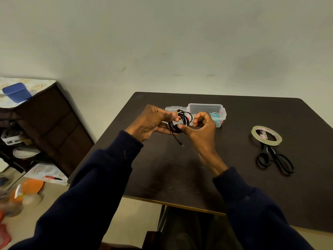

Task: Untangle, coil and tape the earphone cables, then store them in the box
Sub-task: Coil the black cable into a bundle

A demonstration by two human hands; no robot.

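Left hand [153,121] and right hand [201,129] pinch the coiled cable [180,121] from either side, while the tape [254,134] lies toward the right edge of the table [234,177], nearer the right hand.

Pale greenish wall [180,42], plain and faintly scuffed, behind a dark brown bench [270,204] with a light-edged front rim. At left, against the same wall, a dark wooden cabinet [59,127] topped with a floral-patterned cloth [37,83]; on the cloth, a blue plastic container [17,92]. In the cabinet's open shelves, a white plate [26,152] among blurred clutter. Below, beige floor [137,219], with an orange object [33,185], too blurred to identify, at lower left. Dim, even indoor light throughout; soft shadows on the bench top.
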